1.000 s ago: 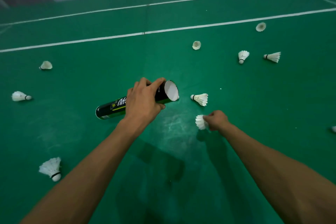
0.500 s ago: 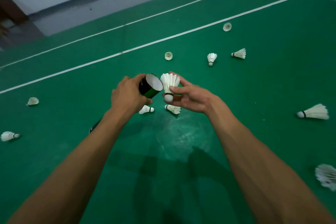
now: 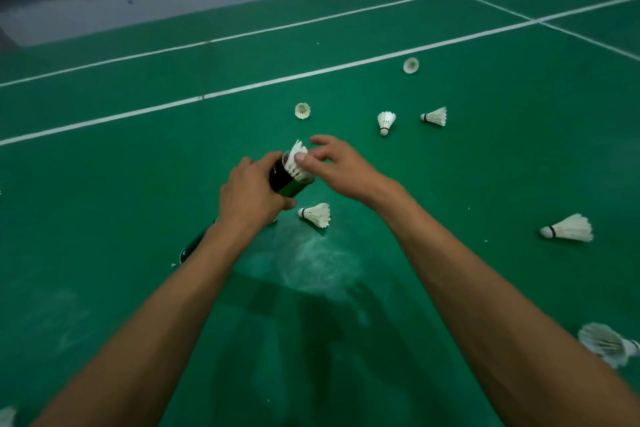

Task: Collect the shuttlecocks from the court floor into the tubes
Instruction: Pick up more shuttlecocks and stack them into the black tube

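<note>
Centre of view, above a green court floor, a black and green cylindrical tube tilts with its open mouth raised toward the right. A white feathered shuttlecock sits partly in that mouth, feather tips sticking out.

The left hand wraps its fingers firmly round the tube just below the rim. The right hand grasps nothing: its fingers are spread and loose, and only the thumb tip presses on the feathers.

Open floor lies near and to the left. On the floor below the tube lies a second white shuttlecock, on its side, cork pointing left. Farther off, four more are scattered: one feathers-up, one farther right, and a pair close together. Another lies well apart at the right. Two white court lines cross the far floor before a grey wall.

The tube's middle is hidden behind the left hand and forearm; its dark bottom end shows left of the wrist. The inserted shuttlecock's cork is out of sight. A blurred shuttlecock sits at the near right edge, and another is cut off at the near left corner.

Both bare forearms reach forward from the near edge, converging on the tube.
</note>
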A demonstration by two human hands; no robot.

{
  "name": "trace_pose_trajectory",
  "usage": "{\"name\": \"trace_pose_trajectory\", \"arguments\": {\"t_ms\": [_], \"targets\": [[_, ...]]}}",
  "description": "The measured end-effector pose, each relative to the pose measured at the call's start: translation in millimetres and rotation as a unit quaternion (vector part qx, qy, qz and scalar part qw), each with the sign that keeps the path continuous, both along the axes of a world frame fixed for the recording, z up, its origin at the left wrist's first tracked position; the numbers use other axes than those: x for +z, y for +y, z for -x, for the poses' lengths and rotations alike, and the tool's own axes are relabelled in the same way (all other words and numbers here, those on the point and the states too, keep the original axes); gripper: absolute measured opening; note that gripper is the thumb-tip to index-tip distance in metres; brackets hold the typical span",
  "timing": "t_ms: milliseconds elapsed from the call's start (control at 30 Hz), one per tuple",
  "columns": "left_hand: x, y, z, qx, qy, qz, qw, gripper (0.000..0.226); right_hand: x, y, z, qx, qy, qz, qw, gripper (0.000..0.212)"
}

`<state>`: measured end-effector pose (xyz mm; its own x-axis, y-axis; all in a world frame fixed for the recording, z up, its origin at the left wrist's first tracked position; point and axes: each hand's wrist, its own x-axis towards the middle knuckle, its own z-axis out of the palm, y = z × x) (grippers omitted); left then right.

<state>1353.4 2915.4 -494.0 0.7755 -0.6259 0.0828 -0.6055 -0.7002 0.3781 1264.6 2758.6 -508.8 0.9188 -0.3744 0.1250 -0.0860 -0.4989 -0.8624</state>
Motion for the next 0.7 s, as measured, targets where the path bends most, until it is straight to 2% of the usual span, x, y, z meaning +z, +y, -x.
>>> {"name": "trace_pose_trajectory", "arguments": {"t_ms": [33, 100, 167, 267, 333, 433, 500, 567, 700], "targets": [[0, -6, -4, -0.012, 0.016, 0.017, 1.000, 0.081, -5, 8, -6, 0.018, 0.039, 0.045, 0.998, 0.044], [2, -19, -11, -0.033, 0.035, 0.039, 0.998, 0.077, -8, 17, -10, 0.022, 0.074, 0.037, 0.996, 0.052], [4, -31, -19, -0.053, 0.034, 0.047, 0.997, 0.082, -2, 16, -6, -0.044, 0.016, -0.003, 0.999, 0.053], [8, -48, -28, -0.073, 0.020, 0.041, 0.996, 0.088, 18, -2, 13, -0.213, -0.115, 0.089, 0.966, 0.041], [9, -59, -33, -0.093, 0.007, 0.034, 0.995, 0.089, 35, -12, 26, -0.226, -0.126, 0.137, 0.956, 0.045], [8, -71, -38, -0.135, -0.013, 0.021, 0.991, 0.083, 39, -7, 24, -0.140, 0.002, 0.164, 0.976, 0.048], [6, -75, -40, -0.172, -0.015, 0.009, 0.985, 0.075, 28, 2, 15, -0.121, 0.074, 0.144, 0.979, 0.046], [1, -74, -44, -0.214, 0.002, -0.014, 0.977, 0.072, 14, 12, 6, -0.122, 0.101, 0.094, 0.983, 0.044], [-17, -57, -62, -0.237, 0.012, -0.036, 0.971, 0.075, 8, 30, -18, -0.091, 0.162, -0.049, 0.981, 0.061]]}}
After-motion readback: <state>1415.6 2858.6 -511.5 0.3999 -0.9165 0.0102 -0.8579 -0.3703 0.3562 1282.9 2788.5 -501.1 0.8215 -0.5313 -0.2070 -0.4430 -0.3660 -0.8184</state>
